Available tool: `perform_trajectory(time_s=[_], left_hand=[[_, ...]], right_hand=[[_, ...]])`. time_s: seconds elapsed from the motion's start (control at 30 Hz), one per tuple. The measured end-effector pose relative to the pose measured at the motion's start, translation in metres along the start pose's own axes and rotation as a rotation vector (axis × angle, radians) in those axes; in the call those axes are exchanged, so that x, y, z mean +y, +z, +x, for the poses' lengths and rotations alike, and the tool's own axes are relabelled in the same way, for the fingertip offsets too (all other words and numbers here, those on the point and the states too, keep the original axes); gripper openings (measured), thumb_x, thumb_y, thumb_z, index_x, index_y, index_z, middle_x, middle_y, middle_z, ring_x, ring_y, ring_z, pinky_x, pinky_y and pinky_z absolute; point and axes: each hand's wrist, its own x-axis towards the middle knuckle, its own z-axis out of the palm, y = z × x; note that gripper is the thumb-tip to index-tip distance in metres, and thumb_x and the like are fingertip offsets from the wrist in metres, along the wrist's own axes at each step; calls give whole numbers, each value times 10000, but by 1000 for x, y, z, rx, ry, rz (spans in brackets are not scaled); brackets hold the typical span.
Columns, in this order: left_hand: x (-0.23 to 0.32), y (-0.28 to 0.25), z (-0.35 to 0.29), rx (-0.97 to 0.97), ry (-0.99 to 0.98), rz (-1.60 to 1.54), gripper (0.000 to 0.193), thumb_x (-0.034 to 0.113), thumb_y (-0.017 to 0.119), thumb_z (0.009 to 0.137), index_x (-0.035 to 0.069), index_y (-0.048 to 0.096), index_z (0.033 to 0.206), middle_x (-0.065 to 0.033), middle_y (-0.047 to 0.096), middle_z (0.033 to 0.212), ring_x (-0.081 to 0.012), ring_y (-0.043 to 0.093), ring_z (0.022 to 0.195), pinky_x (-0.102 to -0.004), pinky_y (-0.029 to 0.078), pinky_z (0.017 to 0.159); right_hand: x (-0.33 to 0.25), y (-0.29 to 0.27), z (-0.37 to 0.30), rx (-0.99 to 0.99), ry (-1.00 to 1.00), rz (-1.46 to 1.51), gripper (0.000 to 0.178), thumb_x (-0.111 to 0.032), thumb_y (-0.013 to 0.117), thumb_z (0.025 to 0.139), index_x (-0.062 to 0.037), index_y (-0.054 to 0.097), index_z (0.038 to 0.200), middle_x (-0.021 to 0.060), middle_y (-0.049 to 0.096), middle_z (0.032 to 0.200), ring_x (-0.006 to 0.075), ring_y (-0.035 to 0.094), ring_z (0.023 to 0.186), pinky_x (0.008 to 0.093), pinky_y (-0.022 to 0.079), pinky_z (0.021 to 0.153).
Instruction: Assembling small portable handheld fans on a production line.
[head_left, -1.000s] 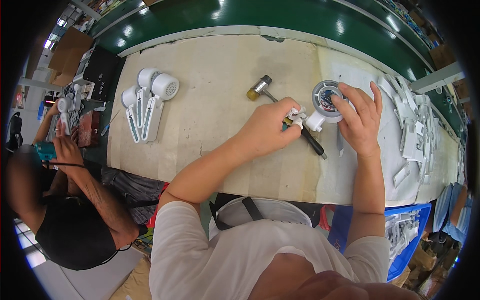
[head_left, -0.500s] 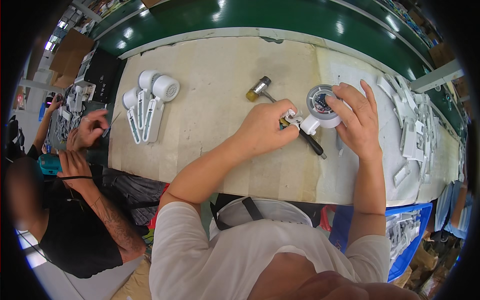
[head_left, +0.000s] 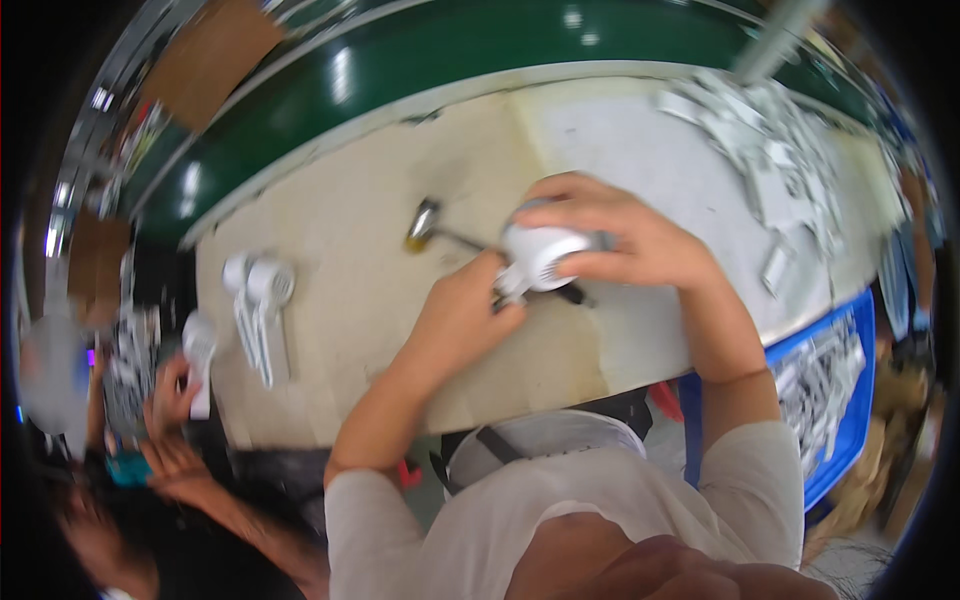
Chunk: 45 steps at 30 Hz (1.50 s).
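Between my hands is a white hair-dryer-shaped device (head_left: 538, 252), blurred by motion, with a round slotted head. My right hand (head_left: 625, 232) wraps its fingers over the head from the right. At the handle end, my left hand (head_left: 462, 315) pinches a small white part (head_left: 511, 287) joined to the head. Behind both hands lies a mallet (head_left: 424, 222) with a metal and yellow head. Its dark grip end (head_left: 572, 294) shows below the device, the middle of the handle hidden.
Similar white devices (head_left: 258, 290) stand grouped at the table's left. White plastic parts (head_left: 765, 150) are heaped at the right; a blue bin (head_left: 855, 390) of white parts sits below them. A co-worker's hand (head_left: 170, 395) at far left is by another white piece (head_left: 200, 345).
My view has swung to the right. The device's head has turned over, from its open inside with a circuit board to its slotted side. A white piece now appears by the co-worker's hand.
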Motion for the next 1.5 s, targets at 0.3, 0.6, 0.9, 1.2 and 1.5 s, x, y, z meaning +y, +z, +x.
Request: perform_trajectory(time_s=[0.3,0.6,0.9,1.2,1.5], left_hand=[[5,6,-11,-140,-80,-554,208,178,542,870,-11,534,957,-75,617,784,-119,585,655,-235,472,591],[-22,-10,1,80,-10,-1196,314,211,464,894,-50,510,1062,-178,620,888,-265,630,783,-373,519,732],[-25,-19,13,106,3,-1198,415,250,441,908,10,437,1246,-132,549,1177,-196,541,1062,-282,463,801],[-11,-24,8,233,84,-1321,365,219,491,910,48,456,1230,-113,531,1220,-145,548,1003,-271,462,767],[-14,-5,9,238,322,-1631,448,175,481,898,48,359,1310,-138,393,1352,-252,452,1189,-411,405,971]], right_hand=[[7,1,-8,-22,-57,112,430,-190,641,812,-92,524,1214,124,505,1184,264,495,1082,347,395,907],[42,-75,-76,809,543,-1028,502,-329,654,766,2,545,1129,214,539,1144,339,494,1085,388,390,928],[66,-103,-156,713,943,-1394,555,-216,644,757,-88,451,1261,141,504,1183,321,481,1075,400,406,899],[48,-88,-122,990,603,-1041,519,-141,586,800,-86,421,1289,120,490,1217,251,470,1134,349,329,986],[-36,45,21,470,-147,-176,481,30,603,632,-63,509,1094,125,559,1133,286,561,1005,346,441,855]])
